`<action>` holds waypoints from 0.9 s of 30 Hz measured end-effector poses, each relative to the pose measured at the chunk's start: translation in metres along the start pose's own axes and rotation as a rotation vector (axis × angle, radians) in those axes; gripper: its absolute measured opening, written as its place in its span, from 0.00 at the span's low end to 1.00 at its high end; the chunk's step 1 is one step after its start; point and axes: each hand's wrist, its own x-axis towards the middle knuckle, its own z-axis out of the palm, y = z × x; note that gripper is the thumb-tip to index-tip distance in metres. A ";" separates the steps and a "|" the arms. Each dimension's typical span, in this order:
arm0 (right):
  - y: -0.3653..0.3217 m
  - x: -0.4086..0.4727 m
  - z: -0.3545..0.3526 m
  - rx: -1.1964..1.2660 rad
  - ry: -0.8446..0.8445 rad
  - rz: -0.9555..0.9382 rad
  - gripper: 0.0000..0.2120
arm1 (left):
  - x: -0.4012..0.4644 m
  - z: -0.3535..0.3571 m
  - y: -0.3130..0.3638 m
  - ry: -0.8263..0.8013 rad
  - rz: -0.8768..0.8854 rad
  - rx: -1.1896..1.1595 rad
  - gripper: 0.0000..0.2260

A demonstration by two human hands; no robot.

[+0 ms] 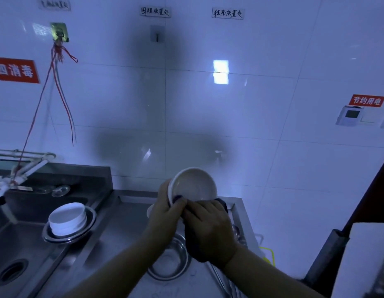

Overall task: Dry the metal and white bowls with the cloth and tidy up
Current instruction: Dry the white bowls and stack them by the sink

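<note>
A white bowl [194, 183] is held tilted above the steel counter [122, 229], its inside facing me. My left hand [166, 216] grips its left rim from behind. My right hand [210, 229] holds a dark cloth [222, 204] pressed against the bowl's lower rim. Below my wrists a metal bowl [169, 261] stands upright on the counter. At the sink's [21, 250] edge, another white bowl [67, 218] sits inside a second metal bowl [87, 230].
A faucet [19, 173] reaches over the sink at the left, with a drain hole [12, 271] below. Red strings [57, 67] hang from a wall hook. Utensils [236, 231] lie at the counter's right edge. A dark frame [328, 254] stands at the right.
</note>
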 end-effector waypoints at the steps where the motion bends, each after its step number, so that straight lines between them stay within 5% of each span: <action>1: -0.009 0.001 0.004 0.016 0.019 0.054 0.14 | -0.003 0.004 -0.003 0.039 0.019 -0.030 0.16; 5: -0.013 -0.009 0.010 0.045 0.033 0.045 0.18 | 0.001 -0.004 -0.005 -0.013 0.062 0.026 0.11; 12: 0.041 -0.013 -0.006 0.058 -0.208 -0.542 0.09 | 0.018 -0.032 0.025 -0.446 -0.136 0.265 0.17; 15: 0.036 -0.006 -0.007 -0.007 -0.213 -0.459 0.08 | 0.015 -0.034 0.022 -0.314 -0.200 0.153 0.16; 21: -0.014 0.003 0.004 -0.033 -0.112 0.035 0.14 | -0.006 -0.009 -0.005 0.054 0.011 -0.020 0.13; 27: -0.005 0.000 -0.002 -0.038 -0.437 -0.180 0.27 | 0.004 -0.039 0.001 -0.063 0.052 0.211 0.14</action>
